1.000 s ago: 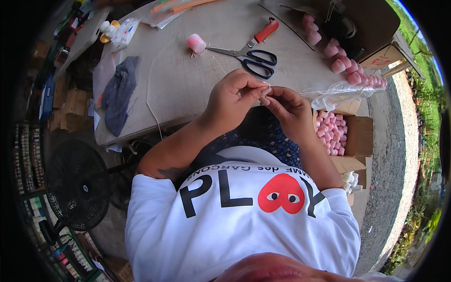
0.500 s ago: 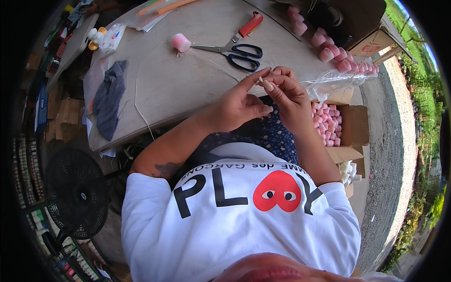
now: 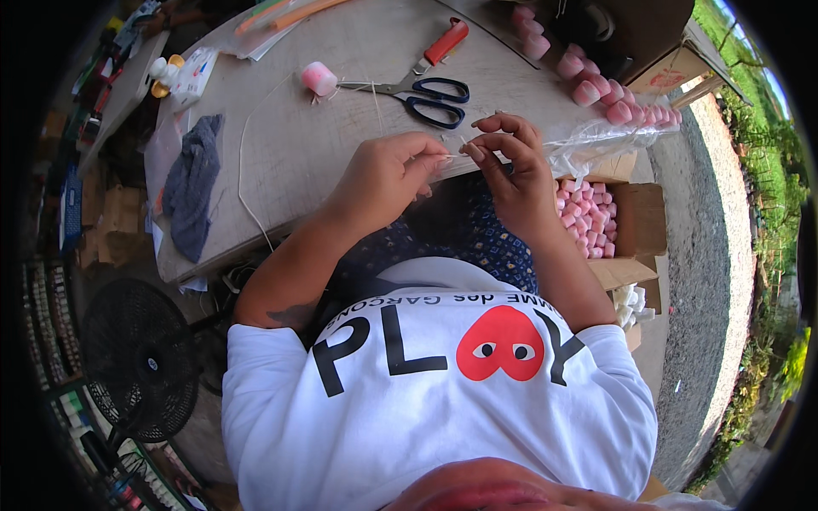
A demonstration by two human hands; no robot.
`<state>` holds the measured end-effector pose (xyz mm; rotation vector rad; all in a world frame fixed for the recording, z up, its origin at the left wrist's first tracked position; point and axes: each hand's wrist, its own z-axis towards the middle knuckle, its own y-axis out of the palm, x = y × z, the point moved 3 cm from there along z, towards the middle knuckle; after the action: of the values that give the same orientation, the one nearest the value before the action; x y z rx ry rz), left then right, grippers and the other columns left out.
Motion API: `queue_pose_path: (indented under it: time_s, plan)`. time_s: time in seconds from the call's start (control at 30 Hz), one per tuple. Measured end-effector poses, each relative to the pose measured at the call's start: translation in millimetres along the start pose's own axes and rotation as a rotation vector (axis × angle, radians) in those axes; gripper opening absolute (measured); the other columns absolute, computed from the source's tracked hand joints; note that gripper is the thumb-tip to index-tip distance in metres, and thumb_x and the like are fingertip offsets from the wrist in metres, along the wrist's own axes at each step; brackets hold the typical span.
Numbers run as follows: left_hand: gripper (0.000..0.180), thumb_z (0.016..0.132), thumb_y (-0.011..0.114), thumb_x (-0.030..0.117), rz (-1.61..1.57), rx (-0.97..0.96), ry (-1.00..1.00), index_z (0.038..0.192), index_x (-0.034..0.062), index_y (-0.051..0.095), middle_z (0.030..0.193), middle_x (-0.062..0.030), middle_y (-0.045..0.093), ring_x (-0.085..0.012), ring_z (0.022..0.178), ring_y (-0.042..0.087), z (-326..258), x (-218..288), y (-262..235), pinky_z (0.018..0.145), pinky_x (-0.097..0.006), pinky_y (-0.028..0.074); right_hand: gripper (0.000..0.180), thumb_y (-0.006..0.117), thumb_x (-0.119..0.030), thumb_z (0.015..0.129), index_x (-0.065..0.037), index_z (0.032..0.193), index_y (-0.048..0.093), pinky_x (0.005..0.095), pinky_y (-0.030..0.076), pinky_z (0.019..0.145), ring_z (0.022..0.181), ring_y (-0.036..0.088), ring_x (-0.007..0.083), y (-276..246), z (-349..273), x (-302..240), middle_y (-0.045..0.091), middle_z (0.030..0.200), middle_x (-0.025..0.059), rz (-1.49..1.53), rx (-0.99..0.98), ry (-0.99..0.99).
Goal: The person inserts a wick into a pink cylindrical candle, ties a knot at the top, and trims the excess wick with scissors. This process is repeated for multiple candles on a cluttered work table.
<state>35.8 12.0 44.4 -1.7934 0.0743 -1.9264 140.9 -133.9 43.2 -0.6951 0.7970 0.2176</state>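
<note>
A: What are the hands doing?

B: Both are meeting at the near edge of the table [image 3: 341, 162], fingertips almost touching. The left hand [image 3: 383, 179] is pinching one end of a thin pale thread [image 3: 449, 154] between thumb and forefinger, its other fingers curling in. The right hand [image 3: 511, 166] is pinching the other end, with its remaining fingers arching above.

A: Which way is the thread lying?

B: The short stretch is running left to right between the two pinches, roughly level with the table edge. Neither hand is nearer; each is gripping its own end. Whether something tiny is sitting on the thread is too small to tell.

A: What else is nearby?

B: Black-handled scissors [image 3: 417, 92] are lying just beyond the hands, a pink spool [image 3: 319, 78] farther left, and a cardboard box [image 3: 635, 223] of small pink pieces is sitting to the right, below table level.
</note>
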Motion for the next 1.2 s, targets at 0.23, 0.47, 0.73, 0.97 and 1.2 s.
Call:
queue_pose_path:
  time_s: [0.23,0.47,0.73,0.97,1.2]
  plan:
    - [0.011,0.084,0.065,0.007,0.185,0.13,0.408,0.093,0.0018,0.064,0.08,-0.0077,0.059,-0.0162,0.067,0.057,5,6,-14,0.062,-0.027,0.046,0.01,0.069,-0.007,0.08,-0.005,0.089,0.066,0.0369,0.037,0.094,0.108,0.047,0.0274,12,4,-12,0.057,0.107,0.0082,0.083,-0.071,-0.058]
    - [0.005,0.086,0.063,0.004,0.085,0.237,0.431,0.088,0.0015,0.061,0.078,-0.0068,0.057,-0.0165,0.07,0.056,3,-1,-4,0.062,-0.028,0.045,0.011,0.069,-0.008,0.08,-0.005,0.09,0.068,0.0355,0.038,0.093,0.104,0.05,0.0258,18,4,-1,0.059,0.102,0.0088,0.296,-0.025,0.09]
    - [0.006,0.088,0.061,0.004,0.315,0.229,0.603,0.088,0.0013,0.056,0.081,-0.0032,0.055,-0.0105,0.072,0.053,2,15,-15,0.065,-0.024,0.044,0.01,0.065,-0.008,0.084,-0.006,0.094,0.064,0.0305,0.042,0.081,0.083,0.057,0.0174,18,7,-7,0.063,0.089,0.0013,0.104,-0.164,-0.098]
    - [0.009,0.098,0.048,0.014,-0.666,0.014,0.188,0.1,0.0058,0.049,0.086,-0.0003,0.054,-0.0058,0.079,0.05,5,-16,10,0.074,-0.023,0.042,0.015,0.055,-0.013,0.095,-0.001,0.101,0.061,0.0228,0.043,0.072,0.077,0.053,0.0058,18,11,-9,0.063,0.091,0.0004,0.821,-0.405,0.228]
    - [0.007,0.099,0.047,0.013,-0.803,0.048,0.169,0.101,0.0076,0.05,0.087,-0.0001,0.055,-0.0057,0.076,0.046,8,-18,17,0.074,-0.021,0.037,0.012,0.062,0.0,0.082,-0.002,0.094,0.059,0.0323,0.045,0.073,0.079,0.059,0.0257,14,16,-25,0.062,0.082,0.0088,0.182,-0.155,-0.149]
